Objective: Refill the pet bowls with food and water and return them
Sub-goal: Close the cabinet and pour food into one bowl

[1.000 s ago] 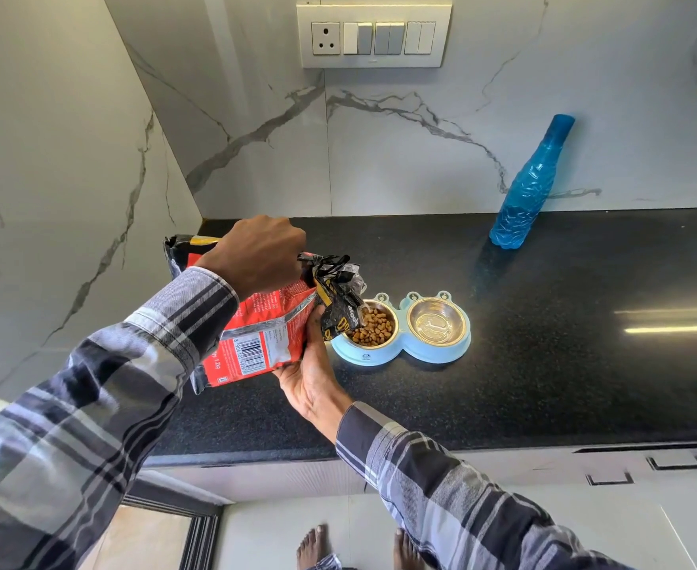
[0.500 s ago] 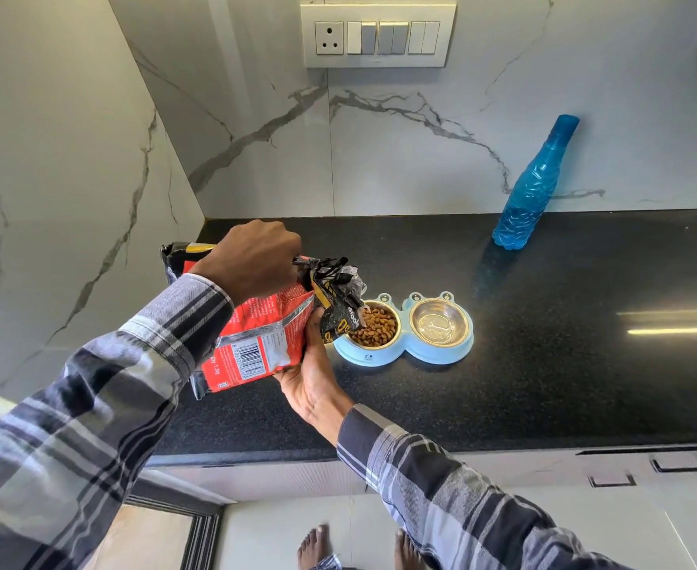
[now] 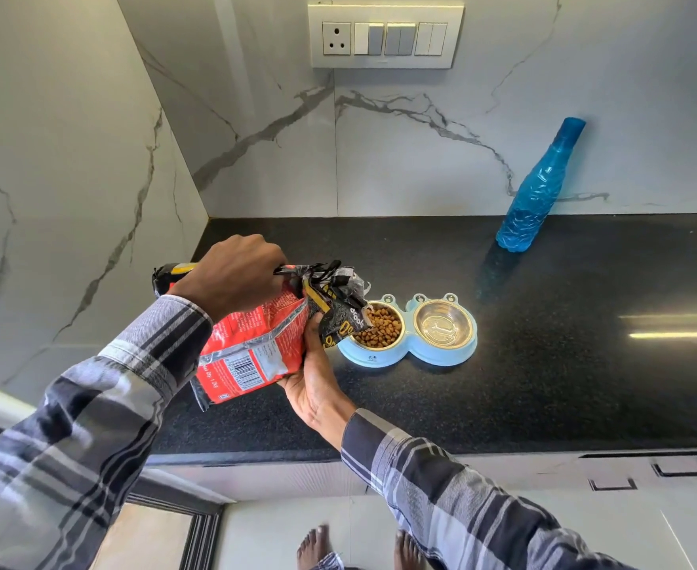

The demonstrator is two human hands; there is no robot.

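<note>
A red and black pet food bag is tilted with its crumpled open mouth over the left bowl. My left hand grips the bag from above near its top. My right hand holds it from below, near the mouth. A light blue double bowl stand sits on the black counter. Its left steel bowl holds brown kibble. The right steel bowl looks bare inside. A blue water bottle stands capped against the back wall, to the right of the bowls.
The black counter runs right from a marble corner wall on the left. A switch panel is on the back wall. Cabinet fronts lie below the counter edge, and my bare feet show on the floor.
Both hands and the tilted bag have held almost still over the left bowl. The bowl of kibble looks much the same.
</note>
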